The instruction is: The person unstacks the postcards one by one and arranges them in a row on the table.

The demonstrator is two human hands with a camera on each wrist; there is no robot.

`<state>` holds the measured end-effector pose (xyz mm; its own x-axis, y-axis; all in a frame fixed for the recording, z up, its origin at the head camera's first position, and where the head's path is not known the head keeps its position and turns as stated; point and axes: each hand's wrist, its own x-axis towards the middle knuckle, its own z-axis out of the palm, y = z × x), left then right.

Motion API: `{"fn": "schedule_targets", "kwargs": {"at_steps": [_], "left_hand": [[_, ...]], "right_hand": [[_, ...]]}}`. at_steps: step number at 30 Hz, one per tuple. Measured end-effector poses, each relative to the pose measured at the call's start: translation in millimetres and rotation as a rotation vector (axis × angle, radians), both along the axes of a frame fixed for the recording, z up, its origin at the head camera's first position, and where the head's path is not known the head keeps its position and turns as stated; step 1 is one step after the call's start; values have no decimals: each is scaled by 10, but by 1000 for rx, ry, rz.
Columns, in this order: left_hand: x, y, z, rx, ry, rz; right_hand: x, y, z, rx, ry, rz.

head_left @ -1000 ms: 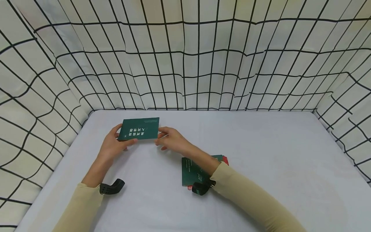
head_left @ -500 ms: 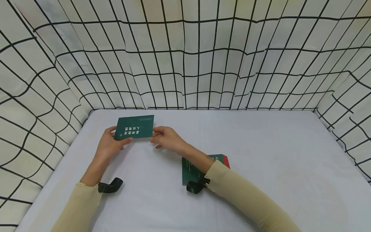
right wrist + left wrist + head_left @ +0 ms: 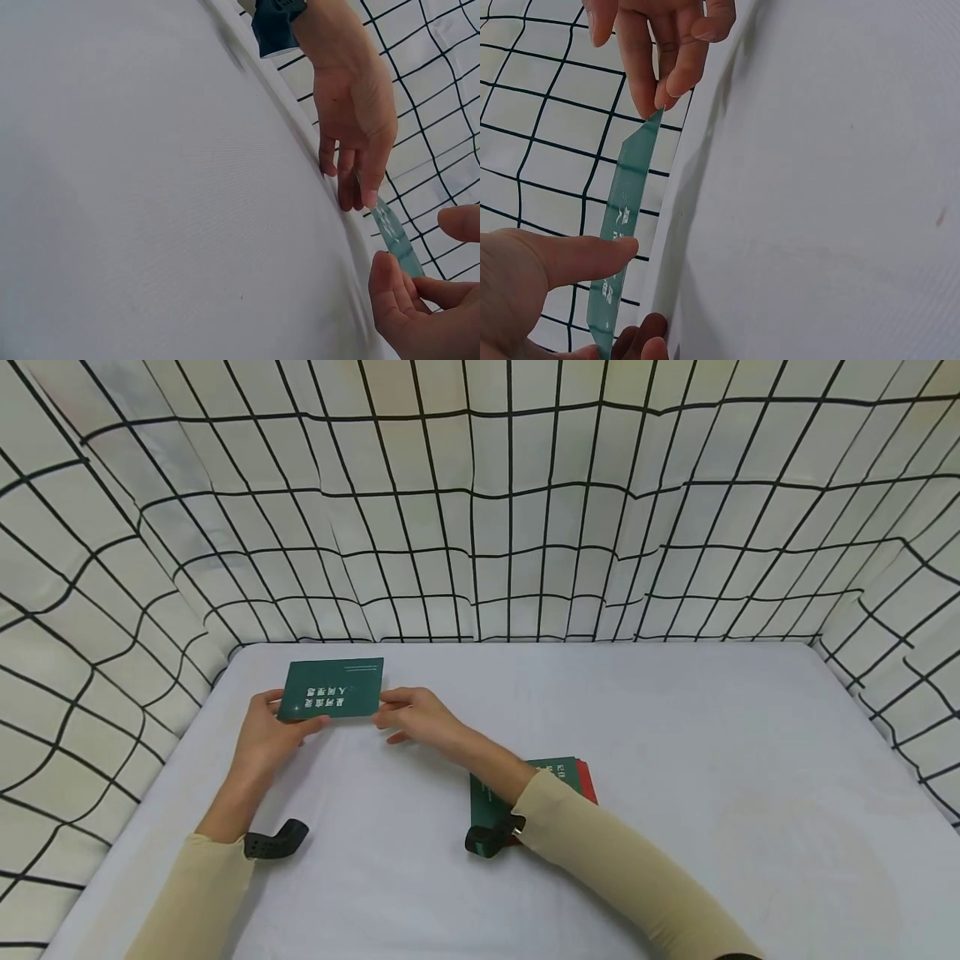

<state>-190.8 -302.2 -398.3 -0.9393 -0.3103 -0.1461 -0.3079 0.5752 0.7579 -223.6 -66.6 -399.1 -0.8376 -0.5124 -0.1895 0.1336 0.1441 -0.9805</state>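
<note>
Holding a green card (image 3: 332, 688) between them, both hands hover low over the far left part of the white table (image 3: 675, 777). The left hand (image 3: 266, 735) pinches the card's left end, thumb on its printed face and fingers underneath, as the left wrist view shows plainly. The right hand (image 3: 416, 717) takes the opposite end at its fingertips (image 3: 660, 94); from the right wrist view the thumb and forefinger appear closed on that edge, though the card is seen almost edge-on there and the exact contact is hard to make out. The card sits flat-faced toward the head camera, its white lettering upside down to the wearer, and it looks lifted just clear of the table rather than resting on it.

Behind the right forearm, nearer the body, lies a small stack of cards (image 3: 558, 772), green on top with a red edge showing at its right side; the sleeve (image 3: 600, 852) covers part of it.

As a judgement, the step in hand is carrying a single card, taken apart from the stack, out to the left. The next move would call for lowering it level, keeping both ends even so it lands flat, then releasing the two pinches without dragging it.
</note>
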Motion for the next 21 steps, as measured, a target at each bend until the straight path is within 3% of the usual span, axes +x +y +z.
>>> {"fn": "schedule_targets", "kwargs": {"at_steps": [21], "left_hand": [[10, -184, 24, -41, -105, 97]], "right_hand": [[-11, -324, -68, -54, -61, 30]]}}
